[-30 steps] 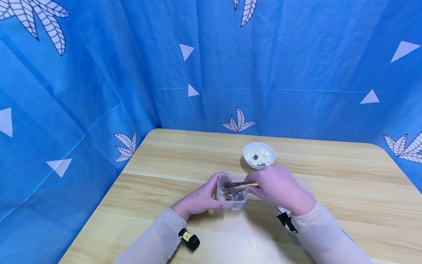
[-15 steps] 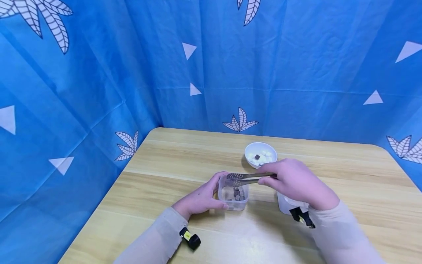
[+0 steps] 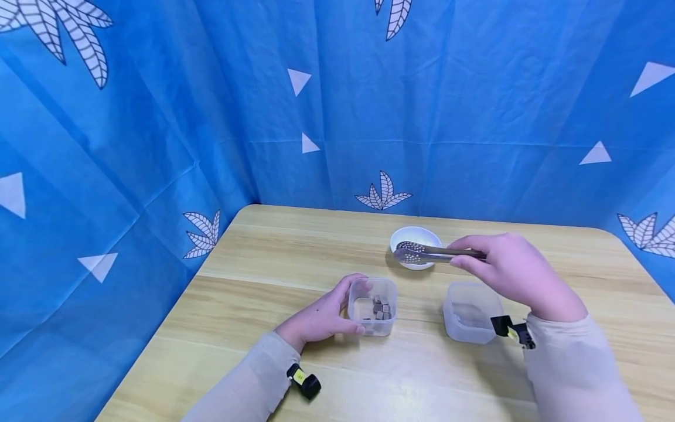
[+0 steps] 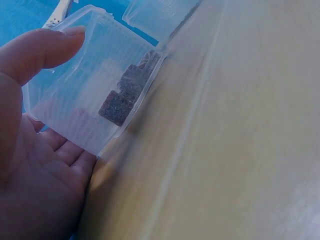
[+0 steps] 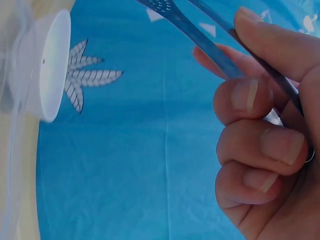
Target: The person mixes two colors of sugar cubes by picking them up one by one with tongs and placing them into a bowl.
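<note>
My left hand [image 3: 323,316] grips a clear square plastic container [image 3: 377,330] between thumb and fingers. Several dark brown cubes [image 3: 382,308] lie on its bottom; the left wrist view shows these cubes [image 4: 125,92] through the wall. Metal tongs [image 3: 440,253] with perforated tips are in my right hand [image 3: 511,269], pinched by the thumb with the fingers curled round. Their tips overlap the white bowl [image 3: 418,231] in the head view and hide most of its contents. I cannot tell whether the tips hold a piece.
A second clear plastic container [image 3: 471,335] stands on the right, below my right wrist. All of it rests on a wooden table [image 3: 274,252]. A blue patterned curtain [image 3: 348,105] hangs behind and to the left.
The tongs and right hand have come out of the left container and moved right and away to the bowl. The second container is now uncovered to view. The left hand stays put.
</note>
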